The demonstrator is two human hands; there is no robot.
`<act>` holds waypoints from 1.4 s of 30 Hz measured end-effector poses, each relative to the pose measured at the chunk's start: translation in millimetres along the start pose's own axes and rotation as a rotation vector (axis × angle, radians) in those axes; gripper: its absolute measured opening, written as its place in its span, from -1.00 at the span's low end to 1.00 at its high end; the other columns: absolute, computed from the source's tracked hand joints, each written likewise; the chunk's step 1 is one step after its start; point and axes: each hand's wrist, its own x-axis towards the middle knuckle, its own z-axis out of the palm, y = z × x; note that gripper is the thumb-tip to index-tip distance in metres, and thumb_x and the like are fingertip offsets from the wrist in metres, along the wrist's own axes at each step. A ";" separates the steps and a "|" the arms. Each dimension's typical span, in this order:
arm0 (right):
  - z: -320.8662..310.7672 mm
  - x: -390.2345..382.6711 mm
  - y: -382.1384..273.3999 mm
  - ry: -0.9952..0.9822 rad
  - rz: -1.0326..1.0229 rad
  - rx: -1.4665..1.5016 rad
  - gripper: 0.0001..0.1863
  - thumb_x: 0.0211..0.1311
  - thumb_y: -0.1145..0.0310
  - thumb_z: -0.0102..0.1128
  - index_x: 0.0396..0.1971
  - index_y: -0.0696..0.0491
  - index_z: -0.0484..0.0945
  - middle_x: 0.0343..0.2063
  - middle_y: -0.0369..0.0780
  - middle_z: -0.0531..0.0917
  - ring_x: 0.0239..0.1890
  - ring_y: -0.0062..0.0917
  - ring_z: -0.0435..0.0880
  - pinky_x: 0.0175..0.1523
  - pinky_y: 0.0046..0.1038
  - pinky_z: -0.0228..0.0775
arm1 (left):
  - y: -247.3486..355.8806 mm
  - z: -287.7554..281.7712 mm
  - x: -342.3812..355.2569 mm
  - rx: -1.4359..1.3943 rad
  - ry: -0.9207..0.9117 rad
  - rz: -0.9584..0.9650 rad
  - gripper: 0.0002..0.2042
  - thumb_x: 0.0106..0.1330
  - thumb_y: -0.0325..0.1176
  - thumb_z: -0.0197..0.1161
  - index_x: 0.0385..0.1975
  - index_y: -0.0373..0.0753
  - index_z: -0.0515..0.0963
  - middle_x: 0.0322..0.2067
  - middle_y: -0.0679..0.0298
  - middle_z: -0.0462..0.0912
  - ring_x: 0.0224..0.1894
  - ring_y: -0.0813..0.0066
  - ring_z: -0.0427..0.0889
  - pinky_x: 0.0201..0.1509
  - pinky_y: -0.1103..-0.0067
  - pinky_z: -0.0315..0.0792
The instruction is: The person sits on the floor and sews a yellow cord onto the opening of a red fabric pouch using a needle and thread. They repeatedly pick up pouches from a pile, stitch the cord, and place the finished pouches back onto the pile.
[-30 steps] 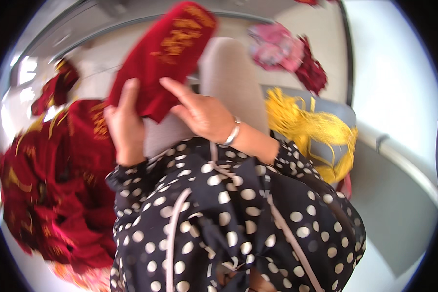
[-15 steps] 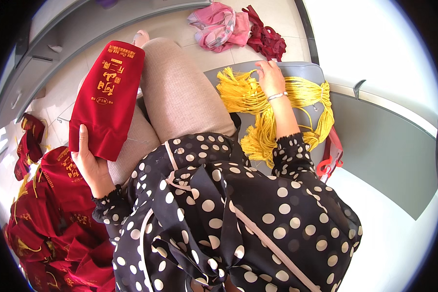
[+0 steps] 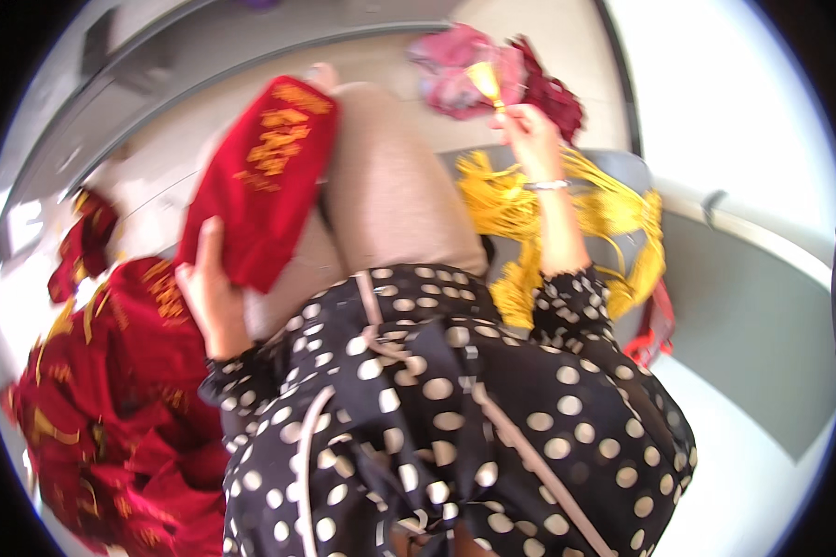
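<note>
My left hand (image 3: 215,295) grips the open lower end of a dark red cloth pouch (image 3: 262,186) with gold lettering, thumb on top. The pouch lies across my left thigh. My right hand (image 3: 531,135) is raised over the far edge of a grey seat and pinches a yellow tassel (image 3: 485,82), its fringe pointing up and away. Beneath that forearm, a heap of yellow tassel cords (image 3: 502,200) spreads over the grey seat (image 3: 627,172).
Many red pouches (image 3: 149,371) with gold cords are piled at my left, and another red bundle (image 3: 85,241) lies beyond them. Pink cloth (image 3: 450,70) and dark red cloth (image 3: 562,104) rest on the tiled floor. A grey panel (image 3: 743,316) stands at the right.
My right hand has lifted from the heap with one yellow tassel in its fingers. The whole view has shifted and blurred a little; my left hand still holds the pouch.
</note>
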 end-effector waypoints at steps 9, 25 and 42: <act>141.8 -45.5 -187.6 -0.533 -0.467 0.466 -0.88 0.22 0.55 0.13 -0.25 0.16 0.56 -0.34 -0.18 0.67 -0.31 -0.59 0.66 -0.16 -0.62 0.51 | 55.0 9.6 9.5 -0.922 0.072 -0.355 -0.76 0.27 -0.43 0.23 -0.12 -0.40 0.55 -0.26 0.28 0.65 -0.26 0.64 0.58 -0.19 0.69 0.47; 204.8 -72.7 -195.7 -0.331 -1.098 -0.220 -0.82 0.04 0.47 0.10 -0.32 0.02 0.60 -0.23 -0.22 0.59 -0.24 -0.36 0.63 -0.18 -0.40 0.50 | 57.7 17.0 6.0 -0.710 0.036 -0.234 -0.80 0.25 -0.52 0.18 -0.15 -0.38 0.54 -0.25 0.25 0.65 -0.20 0.59 0.58 -0.11 0.60 0.45; 180.3 -72.9 -200.1 -0.399 -0.932 -0.020 -0.86 0.01 0.47 0.27 -0.37 0.01 0.65 -0.28 -0.26 0.61 -0.32 -0.40 0.63 -0.22 -0.45 0.49 | 59.7 25.5 -0.4 -0.664 0.020 -0.148 -0.79 0.24 -0.52 0.19 -0.14 -0.36 0.56 -0.27 0.34 0.65 -0.21 0.67 0.56 -0.13 0.66 0.44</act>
